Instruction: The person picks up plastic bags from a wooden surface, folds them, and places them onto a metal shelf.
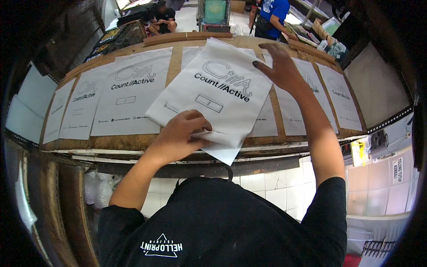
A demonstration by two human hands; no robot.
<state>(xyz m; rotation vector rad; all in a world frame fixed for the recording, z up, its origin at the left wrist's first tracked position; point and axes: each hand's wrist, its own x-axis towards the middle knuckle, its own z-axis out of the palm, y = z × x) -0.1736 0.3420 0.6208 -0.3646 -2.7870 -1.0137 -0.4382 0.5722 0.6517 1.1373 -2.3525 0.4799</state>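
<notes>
A loose stack of thin white printed sheets (pixel 213 89), perhaps flat plastic bags, lies tilted over the middle of a long brown table (pixel 178 141). My left hand (pixel 181 135) is at the stack's near edge, its fingers curled round the sheets, and one lower corner hangs past the table's front edge. At the far right corner, my right hand (pixel 284 69) has its fingers stretched apart, with the dark-tipped thumb by the stack's edge. Similar sheets lie flat in a row, among them one at the left (pixel 129 89) and one at the far right (pixel 340 95).
Wooden strips (pixel 187 39) run along the table's back edge. Beyond it one person sits (pixel 164 20) at the left, and another in a blue shirt (pixel 273 15) stands at the right. A green-faced frame (pixel 215 12) stands between them. White floor tiles (pixel 275 189) show below the table.
</notes>
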